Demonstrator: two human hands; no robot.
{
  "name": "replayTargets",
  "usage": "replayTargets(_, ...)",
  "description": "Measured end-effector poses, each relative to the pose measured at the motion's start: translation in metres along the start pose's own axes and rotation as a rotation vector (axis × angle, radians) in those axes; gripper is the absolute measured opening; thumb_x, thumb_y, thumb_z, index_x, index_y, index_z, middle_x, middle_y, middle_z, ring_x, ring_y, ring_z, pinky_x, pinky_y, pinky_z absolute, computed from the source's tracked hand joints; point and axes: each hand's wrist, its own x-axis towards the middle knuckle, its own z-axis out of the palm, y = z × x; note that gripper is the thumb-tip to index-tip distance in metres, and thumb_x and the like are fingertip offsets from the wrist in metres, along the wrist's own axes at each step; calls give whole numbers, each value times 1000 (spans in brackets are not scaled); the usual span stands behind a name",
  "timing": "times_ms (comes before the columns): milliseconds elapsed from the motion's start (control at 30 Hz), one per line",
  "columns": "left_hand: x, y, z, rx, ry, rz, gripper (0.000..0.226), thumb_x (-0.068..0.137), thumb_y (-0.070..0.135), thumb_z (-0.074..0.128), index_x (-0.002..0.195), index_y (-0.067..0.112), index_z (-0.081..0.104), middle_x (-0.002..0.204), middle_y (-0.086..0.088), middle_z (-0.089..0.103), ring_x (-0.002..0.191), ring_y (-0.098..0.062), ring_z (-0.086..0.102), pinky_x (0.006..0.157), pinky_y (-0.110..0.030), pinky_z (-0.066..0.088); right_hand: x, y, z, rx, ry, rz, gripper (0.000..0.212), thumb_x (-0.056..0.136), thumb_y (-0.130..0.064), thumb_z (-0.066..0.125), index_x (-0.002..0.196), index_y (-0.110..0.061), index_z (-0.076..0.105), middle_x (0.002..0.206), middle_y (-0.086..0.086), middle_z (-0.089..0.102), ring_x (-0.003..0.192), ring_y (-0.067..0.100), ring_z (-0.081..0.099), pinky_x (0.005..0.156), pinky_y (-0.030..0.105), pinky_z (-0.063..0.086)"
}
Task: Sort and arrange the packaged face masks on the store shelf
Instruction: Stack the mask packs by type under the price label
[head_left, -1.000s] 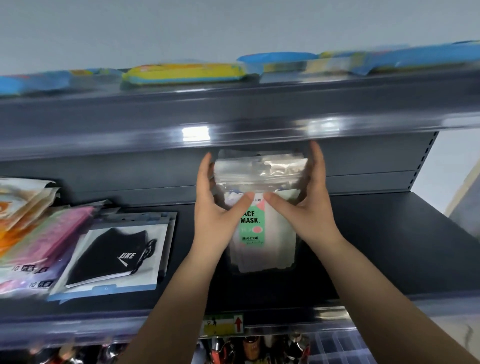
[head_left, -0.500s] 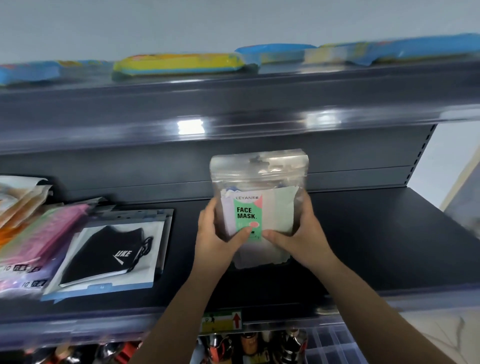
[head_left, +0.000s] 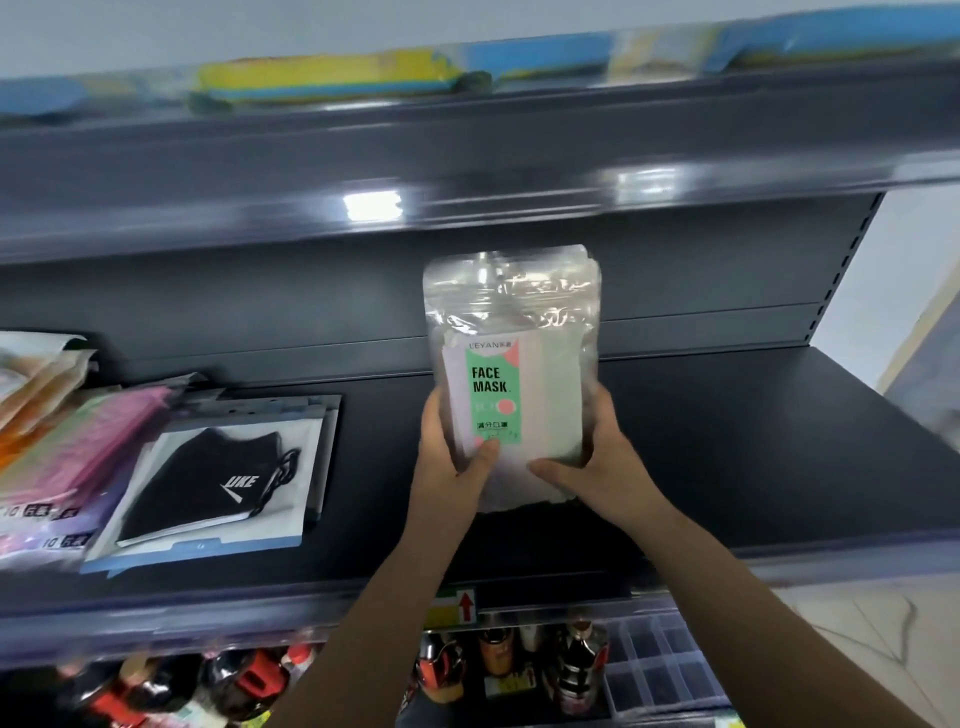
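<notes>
A stack of clear face mask pouches with a green "FACE MASK" label stands upright over the dark middle shelf. My left hand grips its lower left edge, thumb across the front. Its lower right edge is gripped by my right hand. To the left lies a flat stack of black mask packs on white card. Further left a pile of pink and orange mask packs leans at the frame edge.
The upper shelf overhangs close above the pouches, with blue and yellow packs on top. Below the shelf's front rail stand bottles and a clear divider tray.
Both hands slid from the top of the pouches down to their lower edges. The stack now stands more upright, with its label in full view.
</notes>
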Motion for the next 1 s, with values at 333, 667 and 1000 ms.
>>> replayTargets(333, -6, -8, 19, 29, -2, -8, 71, 73, 41, 69, 132, 34, 29, 124, 7, 53, 111, -3, 58, 76, -18, 53, -6, 13, -14, -12, 35, 17, 87, 76, -9, 75, 142, -27, 21, 113, -23, 48, 110, 5, 50, 69, 11, 48)
replayTargets(667, -13, -6, 61, 4, -26, -18, 74, 74, 12, 73, 135, 23, 31, 123, 3, 57, 111, -8, 60, 77, -23, 54, -15, 28, -48, -21, 73, 37, 92, 80, -13, 72, 147, -30, 12, 128, -11, 48, 112, 9, 50, 76, 15, 48)
replayTargets(1000, -13, 19, 132, 72, 10, 17, 69, 77, 0, 71, 132, 27, 38, 110, 14, 56, 96, 11, 54, 70, -4, 47, -30, 41, -118, 20, 212, -11, 88, 80, -11, 72, 147, -28, 17, 135, -9, 50, 117, 12, 53, 85, 37, 56)
